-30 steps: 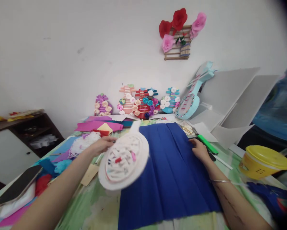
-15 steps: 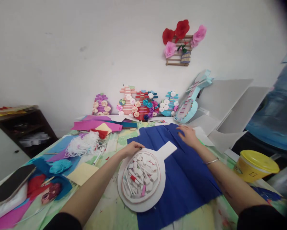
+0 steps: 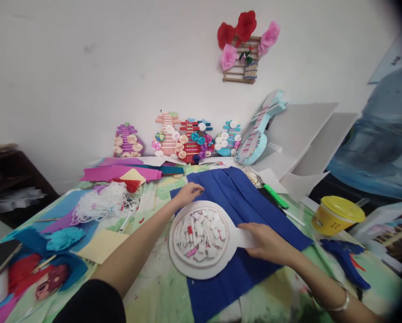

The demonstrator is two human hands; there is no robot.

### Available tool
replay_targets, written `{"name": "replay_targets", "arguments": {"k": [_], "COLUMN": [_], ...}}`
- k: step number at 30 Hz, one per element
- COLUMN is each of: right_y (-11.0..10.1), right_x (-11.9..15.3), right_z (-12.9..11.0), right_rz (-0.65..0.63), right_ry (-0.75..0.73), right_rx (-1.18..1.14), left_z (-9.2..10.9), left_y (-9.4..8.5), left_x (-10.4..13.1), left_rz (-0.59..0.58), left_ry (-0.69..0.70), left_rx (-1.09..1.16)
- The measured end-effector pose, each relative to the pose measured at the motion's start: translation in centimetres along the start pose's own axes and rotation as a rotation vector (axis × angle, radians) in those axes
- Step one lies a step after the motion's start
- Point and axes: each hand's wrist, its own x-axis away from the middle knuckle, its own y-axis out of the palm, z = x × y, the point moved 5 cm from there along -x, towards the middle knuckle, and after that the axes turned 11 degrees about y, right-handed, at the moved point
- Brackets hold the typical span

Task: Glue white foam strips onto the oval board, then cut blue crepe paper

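Observation:
A white cardboard cutout (image 3: 234, 233), shaped like a round lute body with a short neck, lies on a sheet of blue crepe paper (image 3: 214, 184). Its round hollow is filled with small white foam pieces (image 3: 202, 235), among them a red and a pink bit. My right hand (image 3: 268, 242) grips the neck between thumb and fingers, covering part of it. Just beyond the round body's upper left edge, my left hand (image 3: 188, 194) is over the blue paper, fingers loosely bent and apart, with nothing visible in them.
White string (image 3: 101, 204) and coloured paper lie left. Decorated paper lutes (image 3: 189, 141) and a light-blue one (image 3: 254, 139) lean at the wall. To the right are a green-handled cutter (image 3: 275, 196), a yellow bucket (image 3: 337, 215) and a blue glue gun (image 3: 347, 260).
My right hand has come from the blue paper's far right edge to the cutout's neck. My left hand has left the cutout's edge. The cutout has turned, its neck now pointing right.

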Motion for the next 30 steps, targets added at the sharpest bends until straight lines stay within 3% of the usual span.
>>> {"name": "replay_targets", "arguments": {"k": [4, 7, 9, 15, 22, 30], "right_y": [2.2, 4.4, 5.6, 7.7, 7.8, 7.8], "right_x": [2.4, 3.7, 4.3, 5.9, 7.3, 7.1], "right_z": [1.4, 0.7, -0.5, -3.4, -3.8, -5.7], "right_rz": [0.077, 0.09, 0.11, 0.08, 0.112, 0.034], "right_ry": [0.263, 0.376, 0.402, 0.486, 0.544, 0.467], "right_rx": [-0.084, -0.087, -0.061, 0.0, 0.093, 0.186], "left_z": [-5.2, -8.6, -9.6, -9.4, -9.2, -10.8], "left_y": [-2.6, -2.7, -2.1, -0.5, -0.1, -3.5], "left_x": [2.9, 5.6, 6.6, 6.5, 5.3, 5.5], "left_rz": [0.167, 0.132, 0.095, 0.015, 0.004, 0.123], "left_ry": [-0.287, -0.484, -0.548, -0.567, -0.511, -0.544], "left_rx": [-0.202, -0.305, -0.348, -0.39, -0.382, -0.37]}}
